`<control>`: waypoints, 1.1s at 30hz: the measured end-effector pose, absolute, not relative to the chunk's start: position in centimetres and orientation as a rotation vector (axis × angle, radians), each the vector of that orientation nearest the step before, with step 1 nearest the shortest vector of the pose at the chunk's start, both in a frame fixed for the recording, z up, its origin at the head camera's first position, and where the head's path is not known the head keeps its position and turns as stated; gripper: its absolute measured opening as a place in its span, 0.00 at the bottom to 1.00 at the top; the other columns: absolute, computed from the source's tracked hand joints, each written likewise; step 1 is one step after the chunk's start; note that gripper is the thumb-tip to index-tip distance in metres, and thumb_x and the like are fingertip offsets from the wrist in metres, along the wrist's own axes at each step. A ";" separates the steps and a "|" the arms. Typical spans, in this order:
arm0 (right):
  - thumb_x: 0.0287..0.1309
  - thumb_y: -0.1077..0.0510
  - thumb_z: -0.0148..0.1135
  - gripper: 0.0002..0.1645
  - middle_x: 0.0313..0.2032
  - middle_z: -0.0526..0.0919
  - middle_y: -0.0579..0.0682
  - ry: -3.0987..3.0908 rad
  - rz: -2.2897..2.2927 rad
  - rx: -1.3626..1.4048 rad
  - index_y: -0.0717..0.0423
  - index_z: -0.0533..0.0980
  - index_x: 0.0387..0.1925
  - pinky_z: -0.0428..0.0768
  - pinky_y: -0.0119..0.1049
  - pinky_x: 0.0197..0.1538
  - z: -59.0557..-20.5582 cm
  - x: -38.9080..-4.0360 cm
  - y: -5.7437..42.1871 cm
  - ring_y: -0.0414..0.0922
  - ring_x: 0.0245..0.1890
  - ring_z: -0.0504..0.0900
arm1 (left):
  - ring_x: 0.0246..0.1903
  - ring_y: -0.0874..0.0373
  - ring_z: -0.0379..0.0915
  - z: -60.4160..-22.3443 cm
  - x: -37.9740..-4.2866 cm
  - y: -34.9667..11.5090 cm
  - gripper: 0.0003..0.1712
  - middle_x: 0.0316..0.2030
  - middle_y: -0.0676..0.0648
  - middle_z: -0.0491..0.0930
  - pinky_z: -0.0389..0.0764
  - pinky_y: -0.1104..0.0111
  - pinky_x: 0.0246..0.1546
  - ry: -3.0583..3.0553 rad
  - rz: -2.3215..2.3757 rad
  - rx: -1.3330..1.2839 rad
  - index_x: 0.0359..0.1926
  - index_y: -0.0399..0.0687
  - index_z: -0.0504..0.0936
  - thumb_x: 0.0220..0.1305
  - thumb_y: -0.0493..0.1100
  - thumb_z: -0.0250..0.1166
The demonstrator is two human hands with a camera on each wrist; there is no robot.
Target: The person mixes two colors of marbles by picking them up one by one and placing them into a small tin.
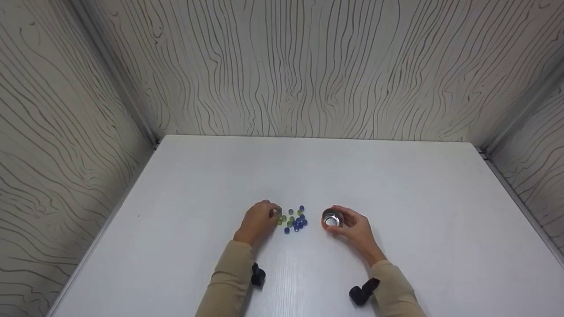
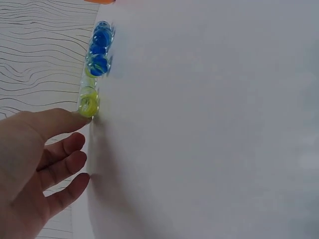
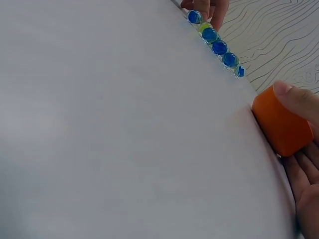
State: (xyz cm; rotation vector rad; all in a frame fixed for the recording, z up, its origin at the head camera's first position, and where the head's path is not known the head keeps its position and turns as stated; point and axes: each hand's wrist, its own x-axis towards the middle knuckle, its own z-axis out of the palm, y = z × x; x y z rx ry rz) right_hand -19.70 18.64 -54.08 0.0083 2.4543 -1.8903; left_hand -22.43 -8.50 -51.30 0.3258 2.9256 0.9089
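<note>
Several glass marbles (image 1: 301, 224), blue and yellow-green, lie in a loose cluster on the white table (image 1: 379, 176). My left hand (image 1: 257, 221) is at the cluster's left edge, with index finger and thumb pinching a marble there. In the left wrist view the thumb tip meets a yellow-green marble (image 2: 88, 105), and the other fingers curl loosely below; the index finger is hidden. To the right of the cluster, my right hand (image 1: 356, 229) grips a small orange cup (image 3: 281, 122) from its right side. Its round mouth faces up, showing a shiny silver inside.
Wood-grain patterned panels (image 1: 282, 70) enclose the table at the back and both sides. A black wrist camera (image 1: 258, 276) sits on the left sleeve, and another black camera (image 1: 362, 294) is on the right sleeve.
</note>
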 end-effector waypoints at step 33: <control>0.43 0.60 0.76 0.38 0.62 0.76 0.59 2.438 -1.886 0.053 0.60 0.73 0.59 0.67 0.40 0.67 -54.3 -19.7 18.7 0.54 0.67 0.71 | 0.33 0.61 0.70 -50.2 -22.0 -7.9 0.13 0.33 0.50 0.78 0.76 0.68 0.40 2.939 0.930 0.330 0.48 0.48 0.85 0.63 0.42 0.62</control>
